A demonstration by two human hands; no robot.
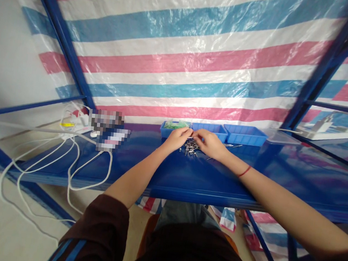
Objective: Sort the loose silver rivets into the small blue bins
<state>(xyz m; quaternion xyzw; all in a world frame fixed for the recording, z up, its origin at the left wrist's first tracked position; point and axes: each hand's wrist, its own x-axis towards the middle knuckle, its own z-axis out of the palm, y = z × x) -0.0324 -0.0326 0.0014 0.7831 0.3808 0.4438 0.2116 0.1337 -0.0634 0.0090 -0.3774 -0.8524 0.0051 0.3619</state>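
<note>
"Pins (190, 150): where?"
"Heaped on the bench (175, 178), by left hand (179, 137) and right hand (209, 143), fingertips together; grip, I can't tell."
"Step?"
"Seemingly fingertip sorting or fitting; next calls for a fine pinch."

The shirt (193, 251) is very dark brown, almost black across its front. Left of that front, its left sleeve (100, 218) carries two blue stripes (72, 254). Beyond the shirt show grey-blue trousers (184, 213); ahead and right of it, a thin red band (245, 171) circles the right wrist (235, 164).
</note>
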